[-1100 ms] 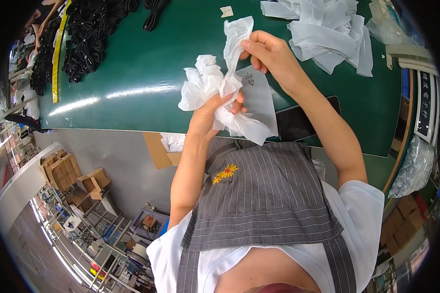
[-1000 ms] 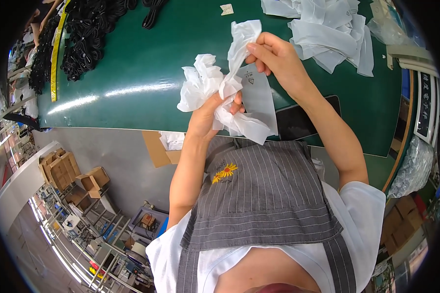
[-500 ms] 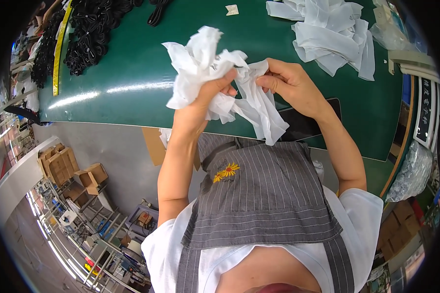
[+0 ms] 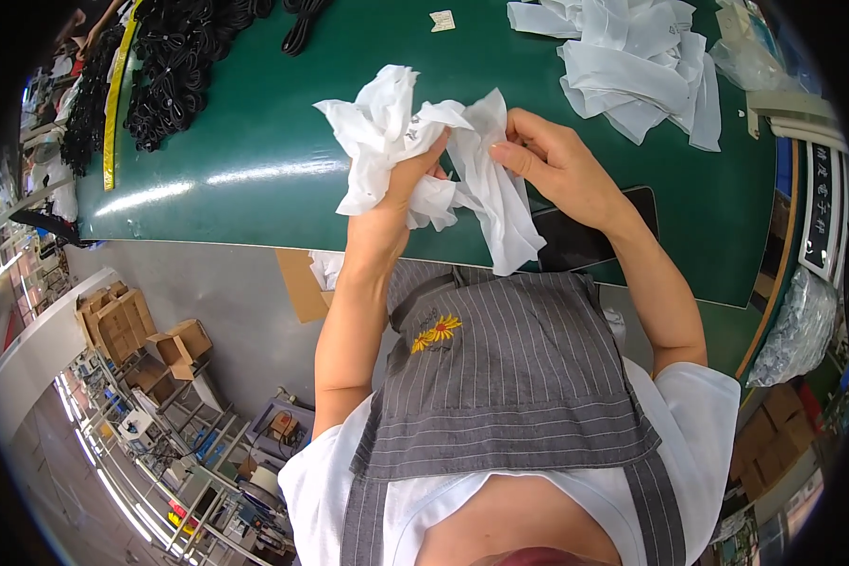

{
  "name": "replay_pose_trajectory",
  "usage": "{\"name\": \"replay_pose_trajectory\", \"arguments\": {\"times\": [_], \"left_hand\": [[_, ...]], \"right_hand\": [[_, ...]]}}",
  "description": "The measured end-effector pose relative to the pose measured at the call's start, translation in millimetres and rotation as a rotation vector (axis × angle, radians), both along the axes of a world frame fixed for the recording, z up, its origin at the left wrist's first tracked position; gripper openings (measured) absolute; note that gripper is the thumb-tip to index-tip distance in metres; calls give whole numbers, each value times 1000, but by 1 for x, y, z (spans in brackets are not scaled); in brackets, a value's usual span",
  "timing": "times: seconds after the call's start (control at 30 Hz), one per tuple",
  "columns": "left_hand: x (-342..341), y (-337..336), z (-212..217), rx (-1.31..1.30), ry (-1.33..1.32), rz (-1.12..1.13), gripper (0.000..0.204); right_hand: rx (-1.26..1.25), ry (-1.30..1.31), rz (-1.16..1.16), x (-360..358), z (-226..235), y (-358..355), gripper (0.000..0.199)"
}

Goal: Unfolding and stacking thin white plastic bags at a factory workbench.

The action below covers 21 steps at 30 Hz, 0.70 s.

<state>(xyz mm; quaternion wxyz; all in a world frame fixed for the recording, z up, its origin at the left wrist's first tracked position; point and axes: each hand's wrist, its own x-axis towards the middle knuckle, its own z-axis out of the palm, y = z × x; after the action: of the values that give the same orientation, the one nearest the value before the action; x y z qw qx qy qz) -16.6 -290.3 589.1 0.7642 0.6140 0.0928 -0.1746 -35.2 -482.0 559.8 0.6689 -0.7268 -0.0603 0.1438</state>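
Observation:
Above the table's near edge, my left hand is closed round a bunch of crumpled, thin white plastic bags that stick out over its fingers and partly hide them. From the bunch a longer white plastic bag hangs down to the right, its lower end over the table edge. My right hand pinches that bag's right side between thumb and bent fingers; the fingertips are partly hidden. Below the right wrist, a dark flat device lies on the table, partly covered by the bag and the arm.
A loose pile of flat white bags lies at the far right of the green table. Coiled black cables heap at the far left beside a yellow tape measure. An open cardboard box sits below the near edge.
The bunch in my left hand has dropped slightly and shifted right. The longer bag's top edge now stands up higher between my hands, and its hanging end has swung a little left.

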Motion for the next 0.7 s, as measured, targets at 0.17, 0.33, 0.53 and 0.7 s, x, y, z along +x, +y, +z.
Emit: {"name": "replay_pose_trajectory", "arguments": {"times": [0.17,0.33,0.53,0.7], "left_hand": [[1,-3,-7,-45,-7,29,24],[5,0,-4,-176,75,56,24],[5,-1,-4,-118,83,-19,25],[2,-6,-3,-76,43,29,22]], "right_hand": [[-10,-73,-34,2,10,10,26],[-24,-97,-18,-1,-2,5,25],[9,-89,50,-2,-5,4,24],[46,-96,25,-4,-4,7,24]]}}
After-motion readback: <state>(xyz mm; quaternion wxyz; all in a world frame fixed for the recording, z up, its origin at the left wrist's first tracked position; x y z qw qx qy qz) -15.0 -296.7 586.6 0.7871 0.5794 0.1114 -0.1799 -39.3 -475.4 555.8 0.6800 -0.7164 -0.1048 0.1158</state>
